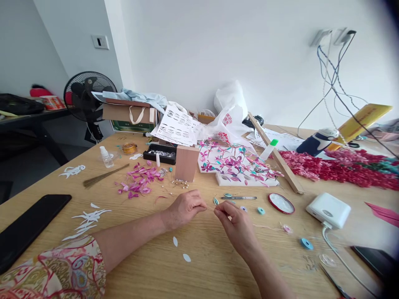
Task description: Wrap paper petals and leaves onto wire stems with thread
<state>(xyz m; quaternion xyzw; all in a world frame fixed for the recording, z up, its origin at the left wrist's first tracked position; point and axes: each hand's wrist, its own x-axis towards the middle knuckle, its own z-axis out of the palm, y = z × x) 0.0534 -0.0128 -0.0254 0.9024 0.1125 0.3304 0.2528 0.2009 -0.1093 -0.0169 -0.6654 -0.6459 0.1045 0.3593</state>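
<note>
My left hand (pixel 185 207) and my right hand (pixel 235 222) meet above the wooden table (pixel 205 270), both pinched on a thin wire with a small teal petal (pixel 215 201) at its tip between them. A fine thread runs from my right hand toward a small pink spool (pixel 287 228). Loose pink petals (pixel 139 180) lie beyond my left hand. A wooden block (pixel 186 162) stands behind them, and a white foam board (pixel 246 178) stuck with pink and teal flowers lies to its right.
A black phone (pixel 28 228) lies at the left edge, white paper cutouts (pixel 87 222) beside it. Tweezers (pixel 238 197), a red-rimmed lid (pixel 281 203), blue spools (pixel 307 243), a white charger (pixel 328 209) and red flower piles (pixel 343 168) sit right. Fan (pixel 85 97) behind.
</note>
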